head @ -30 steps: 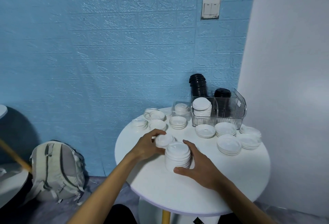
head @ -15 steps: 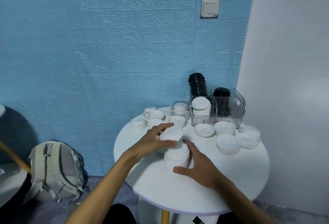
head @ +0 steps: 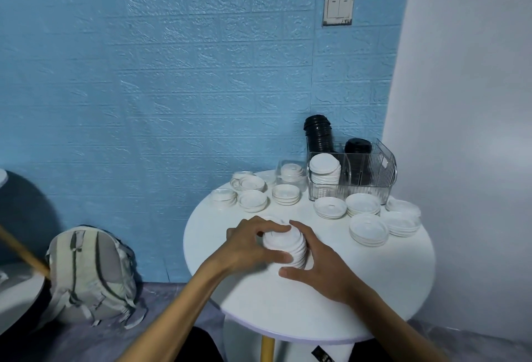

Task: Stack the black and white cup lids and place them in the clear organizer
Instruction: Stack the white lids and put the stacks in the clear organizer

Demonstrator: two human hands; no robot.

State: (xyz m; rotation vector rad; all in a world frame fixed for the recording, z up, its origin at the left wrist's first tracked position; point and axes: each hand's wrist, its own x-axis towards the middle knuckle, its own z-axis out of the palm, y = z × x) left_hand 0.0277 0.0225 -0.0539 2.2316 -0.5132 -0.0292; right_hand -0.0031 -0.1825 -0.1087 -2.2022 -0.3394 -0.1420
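Both hands are clamping the upright white stack (head: 285,248) at table centre: left hand (head: 249,243) curling over it, right hand (head: 318,266) cupping its side. The organizer (head: 352,173) is sitting far-right, nearer the right hand.

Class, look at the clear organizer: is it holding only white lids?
No. The clear organizer holds white lids in one compartment and black lids in another.

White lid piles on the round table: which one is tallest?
The stack of white plastic lids held between the left hand and right hand; the other loose piles on the table are only a few lids high.
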